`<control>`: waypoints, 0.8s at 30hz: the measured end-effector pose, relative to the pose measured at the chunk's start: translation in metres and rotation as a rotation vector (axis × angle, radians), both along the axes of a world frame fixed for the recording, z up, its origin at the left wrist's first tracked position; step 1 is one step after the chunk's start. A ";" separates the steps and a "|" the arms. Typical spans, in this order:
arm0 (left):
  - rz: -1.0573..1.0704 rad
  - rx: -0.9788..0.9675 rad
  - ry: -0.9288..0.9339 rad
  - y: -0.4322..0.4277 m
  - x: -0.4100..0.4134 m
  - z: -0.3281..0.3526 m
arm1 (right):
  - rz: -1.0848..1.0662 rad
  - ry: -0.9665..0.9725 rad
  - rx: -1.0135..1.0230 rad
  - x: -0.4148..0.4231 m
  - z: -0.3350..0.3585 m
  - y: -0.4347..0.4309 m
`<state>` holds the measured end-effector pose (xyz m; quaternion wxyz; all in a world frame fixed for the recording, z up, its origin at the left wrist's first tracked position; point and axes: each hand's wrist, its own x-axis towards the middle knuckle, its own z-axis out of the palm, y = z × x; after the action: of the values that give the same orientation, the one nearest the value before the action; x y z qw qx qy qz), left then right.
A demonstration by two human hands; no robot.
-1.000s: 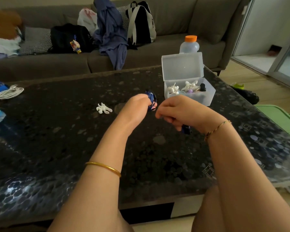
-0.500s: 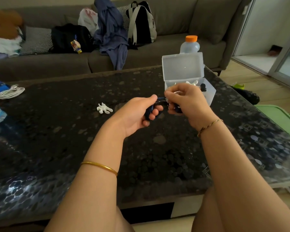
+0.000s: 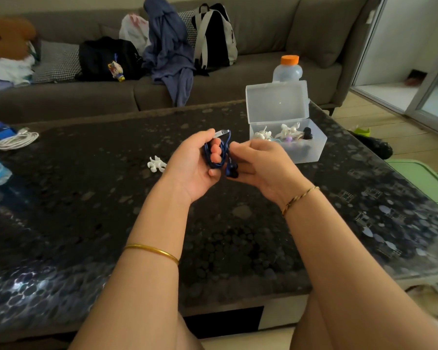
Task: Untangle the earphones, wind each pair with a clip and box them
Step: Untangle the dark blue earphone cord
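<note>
A dark blue earphone cord [image 3: 216,154] was looped in a coil around the curled fingers [image 3: 216,149] of the left hand [image 3: 192,168], held above a dark speckled stone-topped table [image 3: 99,198]. Its silver plug [image 3: 221,133] stuck out above those fingers, beside the thumb tip. The two dark blue earbuds [image 3: 232,170] hung at the coil's lower end, just right of the left fingertips, where the right hand [image 3: 263,165] gripped them with curled fingers; exactly which right fingers touched them could not be told. The hands were almost touching, each wrist wearing a thin gold bracelet.

Just left of the left hand's fingers, a small white plastic clip [image 3: 156,164] lay on the table. Beyond the right hand's fingers stood a clear plastic box [image 3: 311,150] with its hinged lid upright, holding white wound earphones [image 3: 287,130] and a small black item. Behind the box stood a clear bottle with an orange cap [image 3: 287,69]. Far left of the fingers, a coiled white cable [image 3: 17,140] rested on the table.
</note>
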<state>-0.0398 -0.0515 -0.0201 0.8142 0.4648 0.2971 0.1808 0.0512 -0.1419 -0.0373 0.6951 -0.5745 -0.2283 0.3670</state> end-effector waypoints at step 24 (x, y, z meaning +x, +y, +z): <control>-0.071 0.072 0.058 0.002 -0.008 0.002 | 0.174 0.001 -0.075 0.007 -0.007 0.005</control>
<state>-0.0483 -0.0492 -0.0181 0.7939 0.5091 0.2975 0.1488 0.0586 -0.1369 -0.0445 0.6386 -0.5781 -0.2631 0.4345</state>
